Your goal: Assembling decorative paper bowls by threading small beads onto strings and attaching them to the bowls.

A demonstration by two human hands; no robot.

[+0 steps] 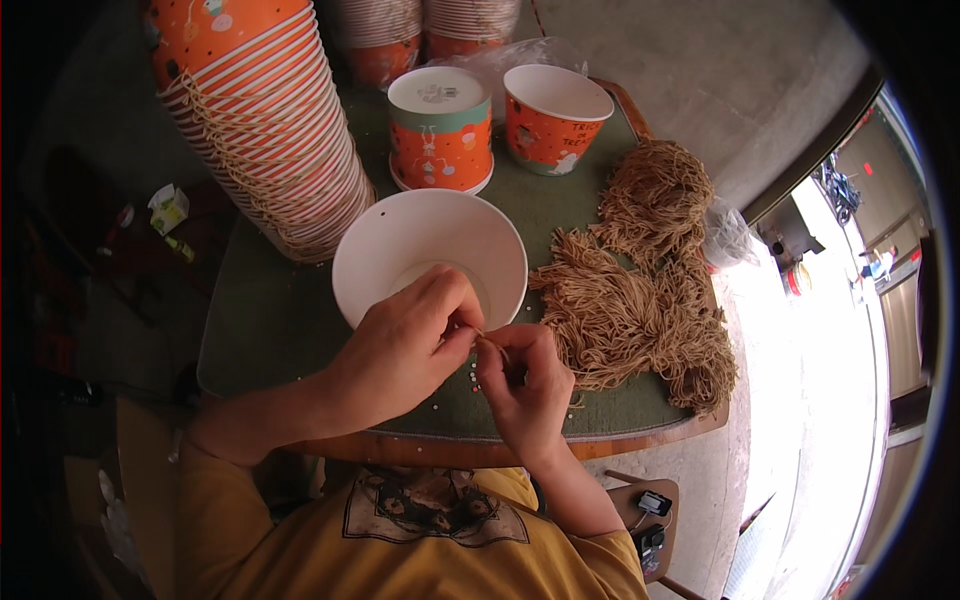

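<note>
My left hand (415, 335) and my right hand (525, 385) meet at the near rim of a white-lined paper bucket (430, 235). Both are closed in a pinch, fingertips almost touching, on a short bit of thin tan cord (479, 335). Most of that cord is hidden by my fingers. The bucket's open mouth faces up toward me, and a small dark hole shows in its far left wall. To the right of my right hand lies a big loose heap of tan cords (640, 310).
A tall leaning stack of nested orange buckets (270, 140) with cord handles stands at left. Behind are an upside-down bucket (440, 130), an upright one (555, 120) and more stacks (375, 40). Small pale bits dot the green tabletop (270, 320). A stool (625, 500) stands lower right.
</note>
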